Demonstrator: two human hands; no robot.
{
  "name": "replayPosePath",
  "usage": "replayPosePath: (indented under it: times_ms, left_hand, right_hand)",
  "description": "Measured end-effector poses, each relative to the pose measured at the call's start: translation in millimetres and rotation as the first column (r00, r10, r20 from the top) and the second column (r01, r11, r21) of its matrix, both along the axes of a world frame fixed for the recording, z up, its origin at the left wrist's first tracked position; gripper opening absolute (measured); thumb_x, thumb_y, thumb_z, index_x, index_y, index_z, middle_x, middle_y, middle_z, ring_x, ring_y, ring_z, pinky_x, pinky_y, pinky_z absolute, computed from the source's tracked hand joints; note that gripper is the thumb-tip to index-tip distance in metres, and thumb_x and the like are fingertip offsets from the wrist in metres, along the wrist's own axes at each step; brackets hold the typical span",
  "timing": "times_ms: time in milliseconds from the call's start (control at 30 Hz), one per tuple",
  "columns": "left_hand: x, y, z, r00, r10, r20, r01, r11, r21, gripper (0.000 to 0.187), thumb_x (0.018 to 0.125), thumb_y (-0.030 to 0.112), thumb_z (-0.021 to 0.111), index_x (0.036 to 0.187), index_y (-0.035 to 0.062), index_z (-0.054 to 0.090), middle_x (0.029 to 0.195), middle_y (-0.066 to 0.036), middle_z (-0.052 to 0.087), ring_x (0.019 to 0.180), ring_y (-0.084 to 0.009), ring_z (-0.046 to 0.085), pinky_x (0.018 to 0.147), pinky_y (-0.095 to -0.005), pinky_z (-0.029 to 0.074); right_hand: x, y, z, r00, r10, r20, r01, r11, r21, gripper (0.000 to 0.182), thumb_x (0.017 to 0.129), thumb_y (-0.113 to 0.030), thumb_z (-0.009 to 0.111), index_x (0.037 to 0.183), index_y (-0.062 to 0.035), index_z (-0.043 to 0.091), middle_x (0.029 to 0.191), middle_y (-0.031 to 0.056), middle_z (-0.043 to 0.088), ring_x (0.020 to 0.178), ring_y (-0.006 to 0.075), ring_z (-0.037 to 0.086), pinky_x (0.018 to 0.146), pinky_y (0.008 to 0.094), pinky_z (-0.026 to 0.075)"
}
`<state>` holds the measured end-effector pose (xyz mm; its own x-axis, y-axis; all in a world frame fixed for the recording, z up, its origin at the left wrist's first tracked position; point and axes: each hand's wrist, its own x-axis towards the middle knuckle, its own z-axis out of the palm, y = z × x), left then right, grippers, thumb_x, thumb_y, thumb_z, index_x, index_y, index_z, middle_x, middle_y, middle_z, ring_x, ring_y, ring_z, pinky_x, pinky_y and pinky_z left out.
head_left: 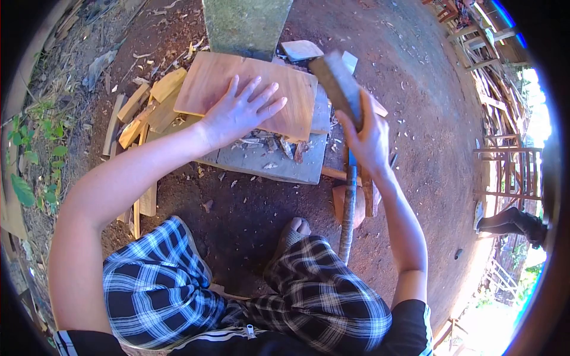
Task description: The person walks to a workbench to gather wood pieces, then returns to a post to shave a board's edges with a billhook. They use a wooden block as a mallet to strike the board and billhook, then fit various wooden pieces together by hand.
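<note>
My left hand (237, 118) lies flat with spread fingers on a reddish-brown wooden board (205, 80). The board slants across a low grey slab (279, 166) strewn with shavings. Right of the board, my right hand (369, 139) grips a long, flat-sided block (336, 77), grey-brown and slightly blurred, held tilted near the board's right end. Its far end overlaps the board's upper right corner in this view. Below that hand lies a long tool with a wrapped handle (348, 219) and a blue part near its top.
An upright grey slab (246, 26) stands beyond the board. Wood offcuts (139, 110) pile up at the left. Pale pieces (301, 50) lie behind the board. At far right are wooden frames (507, 172) and a person's leg (504, 224). My plaid-covered knees (326, 291) are close below.
</note>
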<state>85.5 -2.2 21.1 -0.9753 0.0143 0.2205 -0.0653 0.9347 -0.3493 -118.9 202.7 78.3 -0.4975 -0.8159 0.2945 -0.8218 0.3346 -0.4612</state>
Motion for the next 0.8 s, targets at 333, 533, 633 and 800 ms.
replayPosePath:
  times_ms: [333, 533, 633, 800]
  left_hand:
    - [2.3, -7.8, -3.8, 0.999, -0.032, -0.013, 0.032, 0.998, -0.045, 0.067, 0.086, 0.014, 0.056, 0.150, 0.0199, 0.036, 0.151, -0.011, 0.040, 0.131, -0.0332, 0.048, 0.106, -0.0554, 0.039]
    - [-3.0, -15.3, 5.6, 0.999, -0.051, -0.016, 0.050, 0.997, -0.050, 0.071, 0.085, 0.011, 0.057, 0.151, 0.0200, 0.033, 0.152, -0.011, 0.038, 0.132, -0.0342, 0.047, 0.107, -0.0547, 0.039]
    - [3.4, -5.4, -3.5, 0.998, -0.047, 0.030, 0.048, 0.999, -0.016, 0.071, 0.085, 0.011, 0.057, 0.151, 0.0195, 0.032, 0.153, -0.011, 0.037, 0.132, -0.0343, 0.047, 0.107, -0.0550, 0.039]
    - [0.8, -9.5, -3.1, 0.999, -0.046, -0.006, 0.046, 0.998, -0.038, 0.072, 0.084, 0.015, 0.059, 0.151, 0.0199, 0.033, 0.153, -0.011, 0.037, 0.132, -0.0344, 0.047, 0.106, -0.0549, 0.039]
  right_hand:
    - [-6.5, 13.0, 14.1, 0.976, 0.092, -0.199, -0.133, 0.971, -0.200, 0.055, 0.090, -0.029, 0.067, 0.130, 0.0012, 0.046, 0.098, 0.0248, 0.065, 0.090, 0.0321, 0.069, 0.077, 0.0406, 0.053]
    - [-33.5, -3.0, 8.2, 0.999, -0.006, 0.051, -0.009, 0.961, 0.275, 0.052, 0.093, -0.043, 0.059, 0.123, -0.0024, 0.049, 0.101, 0.0305, 0.064, 0.094, 0.0435, 0.066, 0.077, 0.0471, 0.053]
    - [-12.4, -6.3, 59.1, 0.989, -0.068, 0.131, 0.073, 0.997, -0.031, 0.048, 0.090, -0.039, 0.064, 0.120, -0.0041, 0.050, 0.094, 0.0285, 0.066, 0.091, 0.0436, 0.066, 0.076, 0.0473, 0.053]
    - [-14.7, -1.9, 20.5, 0.881, 0.164, -0.443, -0.258, 0.953, -0.159, 0.045, 0.089, -0.034, 0.068, 0.120, -0.0036, 0.054, 0.088, 0.0184, 0.068, 0.076, 0.0337, 0.070, 0.064, 0.0408, 0.054]
